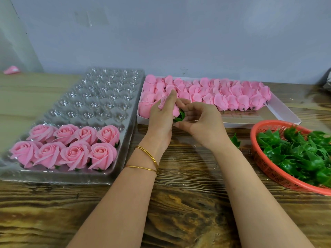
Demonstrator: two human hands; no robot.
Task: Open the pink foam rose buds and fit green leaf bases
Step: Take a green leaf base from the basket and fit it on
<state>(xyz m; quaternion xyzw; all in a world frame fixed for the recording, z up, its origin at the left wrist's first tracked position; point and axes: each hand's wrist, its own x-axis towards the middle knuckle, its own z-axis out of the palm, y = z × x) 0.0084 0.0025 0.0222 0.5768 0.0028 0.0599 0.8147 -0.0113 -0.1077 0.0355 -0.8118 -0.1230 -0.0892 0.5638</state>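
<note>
Bare forearms [125, 194]; 2 thin gold bangles [149, 154], L wrist.

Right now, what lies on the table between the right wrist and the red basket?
A single loose green leaf base lies there, close beside the right wrist and apart from the red basket, as the head view shows.

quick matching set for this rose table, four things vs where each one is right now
1 opened roses
2 closed buds
3 loose leaf bases
4 rose being fitted

a red basket
b white box
c held between left hand and right hand
d clear tray

Pairs: 1-d, 2-b, 3-a, 4-c
</note>
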